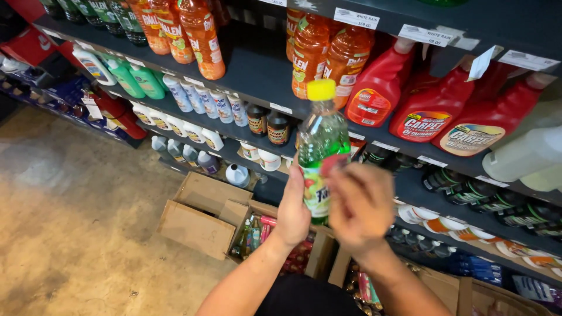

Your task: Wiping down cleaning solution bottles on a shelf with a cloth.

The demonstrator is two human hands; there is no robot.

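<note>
- The clear plastic bottle of green liquid with a yellow screw cap stands upright in front of the dark shelving, its long axis running near vertical, cap up, base down between the two hands
- The left hand is wrapped around the lower part of that bottle from the left side, fingers curled behind it and thumb toward the camera; it is closed firmly on the bottle and carries its weight
- The right hand is just right of the bottle at label height, blurred, fingers partly curled; its fingertips seem to touch the small red patch on the label, but whether they pinch anything or merely brush it I cannot tell
- Of the two, the left hand is the one that has the bottle; the right sits beside it, slightly nearer the camera
- Behind the bottle's cap, on the shelf above, stand tall orange plastic bottles of cleaner, with red plastic jugs with handles to their right
- Lower shelves hold small white and brown bottles and, at right, dark green-labelled bottles
- Below the forearms an open brown cardboard box lies on the worn concrete floor, with more assorted bottles packed upright inside
</note>
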